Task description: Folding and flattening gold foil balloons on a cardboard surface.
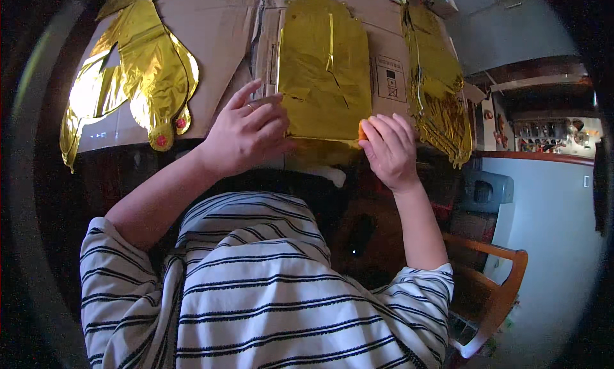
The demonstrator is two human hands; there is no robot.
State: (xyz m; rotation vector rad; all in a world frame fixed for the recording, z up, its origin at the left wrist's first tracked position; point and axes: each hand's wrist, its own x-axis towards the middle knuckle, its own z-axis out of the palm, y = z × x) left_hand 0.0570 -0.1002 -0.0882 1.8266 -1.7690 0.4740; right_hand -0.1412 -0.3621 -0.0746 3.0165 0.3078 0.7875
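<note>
A flat gold foil piece point(323, 62), like an uninflated foil balloon, lies in front of me on brown cardboard point(217, 23). Its lower edge reaches the cardboard's near edge. My left hand point(251, 127) is beside the foil's lower left corner, fingers apart and partly bent, apparently holding nothing; a ring shows on one finger. By the lower right corner, my right hand point(391, 148) pinches a small orange object point(362, 131). Most of that object is hidden by the fingers, so its kind cannot be made out.
More gold foil point(150, 62) with red-dotted tips hangs over the cardboard's edge at left, and another gold foil piece point(438, 81) lies at right. A wooden chair point(505, 298) stands at lower right, near a grey-blue plastic stool point(489, 190). Beyond is a white half-wall point(550, 203).
</note>
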